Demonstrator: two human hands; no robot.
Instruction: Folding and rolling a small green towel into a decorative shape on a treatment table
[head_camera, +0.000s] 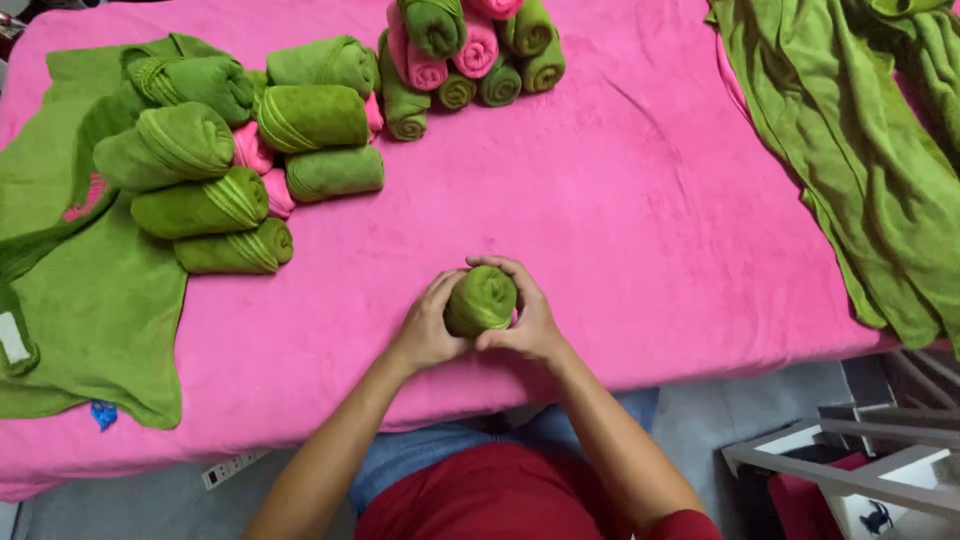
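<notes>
Flat towel (95, 300): green, spread open at the left edge of the pink cover (640, 220), with a small blue tag at its lower corner.
Left pile (240, 150): rolled green towels lying on and beside the flat one, a few pink rolls tucked among them.
Back pile (470, 60): smaller green and pink rolls stacked at the far edge, near the middle.
Left hand (428, 325): curled around the left side of the rolled towel, fingers pressing on it.
Rolled towel (481, 300): green, tight, its spiral end facing up, on the cover near the front edge, held between both hands.
Right hand (522, 318): closed around the right side and top of the roll, fingers wrapped over it.
Loose towels (860, 150): green, unrolled, heaped at the right edge.
</notes>
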